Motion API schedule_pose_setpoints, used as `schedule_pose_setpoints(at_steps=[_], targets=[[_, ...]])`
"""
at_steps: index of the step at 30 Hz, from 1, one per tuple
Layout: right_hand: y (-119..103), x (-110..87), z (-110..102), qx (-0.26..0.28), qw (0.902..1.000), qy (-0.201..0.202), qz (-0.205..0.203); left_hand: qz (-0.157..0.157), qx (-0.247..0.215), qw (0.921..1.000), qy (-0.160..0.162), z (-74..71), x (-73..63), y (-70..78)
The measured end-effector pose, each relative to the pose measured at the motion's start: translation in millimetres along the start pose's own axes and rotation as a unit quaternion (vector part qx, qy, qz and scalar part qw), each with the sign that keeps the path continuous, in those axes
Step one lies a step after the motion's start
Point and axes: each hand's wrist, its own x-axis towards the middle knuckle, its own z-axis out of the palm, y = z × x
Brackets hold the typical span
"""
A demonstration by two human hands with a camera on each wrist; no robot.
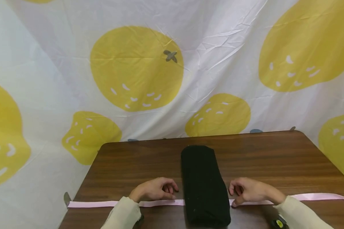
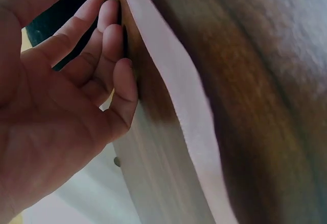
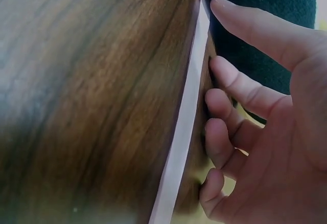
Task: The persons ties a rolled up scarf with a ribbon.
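A long black bundle, seemingly rolled or folded cloth (image 1: 203,184), lies lengthwise on the table. Under it a pale pink ribbon (image 1: 93,204) runs crosswise, coming out on both sides. To the left of the bundle hovers my left hand (image 1: 157,189), thumb close over the ribbon, fingers loosely bent with nothing in them. My right hand (image 1: 250,190) mirrors it on the right side, its thumb near the ribbon too. Both wrist views show a gap between the curved fingers and the ribbon (image 2: 173,71). The ribbon's stretch beneath the bundle is hidden.
The brown wood-grain table (image 1: 149,159) has rounded back corners. Behind it hangs a white curtain (image 1: 60,79) printed with yellow fruit. A grey clip-like tab (image 1: 67,198) stands at the left table edge, by the ribbon's end. The ribbon's right end runs out of view.
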Motion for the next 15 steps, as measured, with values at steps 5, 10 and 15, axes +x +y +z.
schedule_pose_setpoints(at_steps=[5,10,15], targets=[[-1.6,0.8,1.1,-0.024,0.9996,0.002,0.013,-0.004,0.001,1.0,0.006,1.3,0.2,2.4],[-2.6,2.0,2.1,-0.044,0.9988,0.007,0.02,-0.004,0.012,0.9999,0.01,2.6,1.6,3.2],[-3.4,3.1,4.1,-0.059,0.9978,0.013,0.028,0.013,0.046,0.9986,0.025,5.7,2.9,1.6]])
